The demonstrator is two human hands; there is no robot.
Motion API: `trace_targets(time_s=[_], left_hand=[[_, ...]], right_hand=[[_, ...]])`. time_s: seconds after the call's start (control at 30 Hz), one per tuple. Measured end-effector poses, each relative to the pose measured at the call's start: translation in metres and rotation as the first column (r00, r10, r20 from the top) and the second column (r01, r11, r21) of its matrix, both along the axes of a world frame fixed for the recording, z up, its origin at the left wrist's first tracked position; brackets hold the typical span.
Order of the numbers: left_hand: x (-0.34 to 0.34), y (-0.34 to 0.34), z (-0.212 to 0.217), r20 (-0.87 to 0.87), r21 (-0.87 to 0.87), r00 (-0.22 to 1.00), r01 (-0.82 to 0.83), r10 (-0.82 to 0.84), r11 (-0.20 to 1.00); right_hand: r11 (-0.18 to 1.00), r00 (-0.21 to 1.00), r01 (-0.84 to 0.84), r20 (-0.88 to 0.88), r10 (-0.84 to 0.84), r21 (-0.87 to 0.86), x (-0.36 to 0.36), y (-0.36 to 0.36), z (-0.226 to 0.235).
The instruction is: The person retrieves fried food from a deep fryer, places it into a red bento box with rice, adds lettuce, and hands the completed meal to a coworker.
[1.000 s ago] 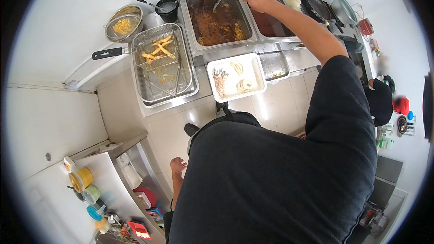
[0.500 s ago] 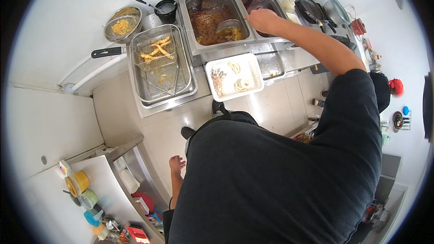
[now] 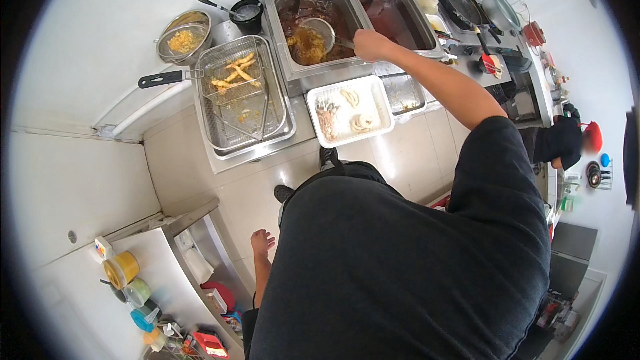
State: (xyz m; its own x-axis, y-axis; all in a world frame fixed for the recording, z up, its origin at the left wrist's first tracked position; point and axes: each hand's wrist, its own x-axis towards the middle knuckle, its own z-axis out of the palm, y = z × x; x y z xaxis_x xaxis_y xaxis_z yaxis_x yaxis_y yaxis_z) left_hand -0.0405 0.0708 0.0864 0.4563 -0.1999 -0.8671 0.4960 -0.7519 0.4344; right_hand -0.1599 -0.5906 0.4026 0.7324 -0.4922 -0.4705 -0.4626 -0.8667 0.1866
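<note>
Head view: holding a skimmer (image 3: 323, 28) by its handle at upper centre, right grip (image 3: 372, 45) wrapped around it beside the vat divider, probably to keep clear of hot oil (image 3: 343, 17). Scoop at the left fryer vat (image 3: 279, 43), golden crumbs (image 3: 305, 45) in or against it; can't tell whether dipped or just above. Left grip (image 3: 263, 242) hanging at lower centre, loosely spread, nothing visible in it.

Wire basket (image 3: 217, 60) with fried strips (image 3: 241, 67) over a steel tray (image 3: 291, 123), upper left, likely for draining. White tray (image 3: 347, 140) of pale pieces just in front of the fryer, likely for easy reach.

Surface: steel table (image 3: 301, 117), black pot (image 3: 248, 21) and strainer bowl (image 3: 200, 30) behind. Room: tiled floor (image 3: 413, 153), white wall (image 3: 87, 33) at left, tubs (image 3: 122, 269) lower left, co-worker (image 3: 557, 143) far right.
</note>
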Motion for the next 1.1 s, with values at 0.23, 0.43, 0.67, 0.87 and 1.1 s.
trace_targets(time_s=[0.23, 0.43, 0.67, 0.87, 1.1], left_hand=[[0.002, -0.008, 0.01, -0.011, -0.007, 0.996, -0.09, 0.09, 0.996], [-0.007, -0.003, 0.009, -0.043, 0.025, 0.999, 0.018, -0.017, 1.0], [-0.003, -0.01, -0.002, -0.04, 0.01, 0.999, 0.016, -0.015, 1.0], [-0.005, -0.029, 0.018, -0.007, 0.004, 0.999, -0.036, 0.036, 0.999], [-0.02, -0.039, 0.038, 0.045, 0.058, 0.997, -0.063, 0.06, 0.996]], right_hand=[[0.996, 0.973, 0.082, 0.216, -0.085, 0.023, -0.027, -0.017, 0.003], [0.962, 0.948, 0.098, 0.269, -0.168, 0.254, -0.042, -0.04, 0.011], [0.47, 0.766, 0.351, 0.041, -0.642, 0.81, -0.067, -0.078, 0.021], [0.518, 0.709, 0.363, 0.13, -0.693, 0.774, -0.061, -0.116, 0.05], [0.972, 0.902, -0.052, 0.406, 0.143, -0.228, -0.033, -0.168, 0.043]])
